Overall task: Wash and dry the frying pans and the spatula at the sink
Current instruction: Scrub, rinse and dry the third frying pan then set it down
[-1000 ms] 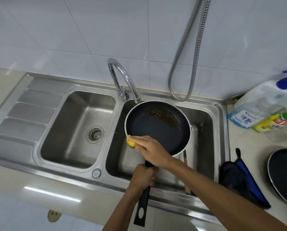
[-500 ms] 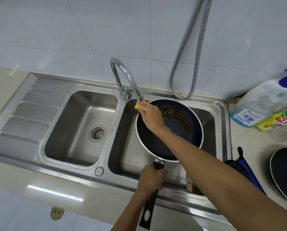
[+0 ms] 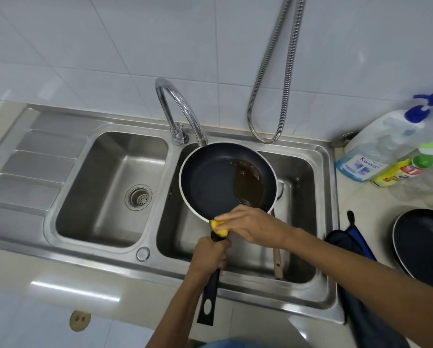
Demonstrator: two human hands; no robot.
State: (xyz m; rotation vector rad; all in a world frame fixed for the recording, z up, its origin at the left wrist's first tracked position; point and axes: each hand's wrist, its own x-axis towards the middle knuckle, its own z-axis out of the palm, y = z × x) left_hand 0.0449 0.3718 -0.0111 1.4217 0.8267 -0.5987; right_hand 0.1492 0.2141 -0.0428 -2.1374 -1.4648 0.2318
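Double sink (image 3: 171, 156): frying pan (image 3: 210, 182) held over the right basin, under the tap (image 3: 182, 106), brown residue at its right side. Second pan (image 3: 426, 242) on the counter (image 3: 361, 197), far right. Spatula (image 3: 277, 262) lies in the right basin, only its wooden handle visible. Left hand (image 3: 208, 254): fingers wrapped round the pan handle (image 3: 209, 297). Right hand (image 3: 253, 226): fingers pinch a yellow sponge (image 3: 218, 228). It was at the far rim by the tap 0.5 s ago and is now at the near rim, beside the handle joint.
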